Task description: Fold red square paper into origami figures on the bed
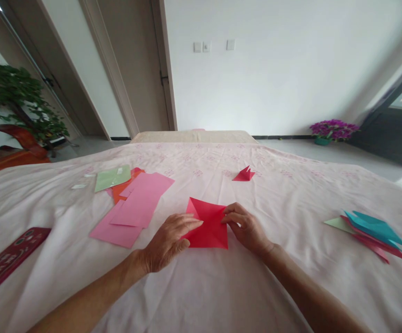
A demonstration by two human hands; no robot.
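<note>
A red square of paper (208, 229) with diagonal creases lies on the cloth between my hands. My left hand (169, 240) rests at its left side, fingers stretched out over the edge and thumb apart near the lower left corner. At the upper right edge my right hand (244, 226) pinches the paper between thumb and fingers. Beyond it stands a small folded red paper piece (244, 174). Left of my hands are several pink paper sheets (142, 201), nearest to my left hand.
An orange sheet (121, 188) and a light green packet (112, 178) lie beside the pink sheets. Folded blue and red papers (374, 229) are stacked at the right. A dark red printed box (10, 259) lies at the left on the wrinkled floral tablecloth (201, 296).
</note>
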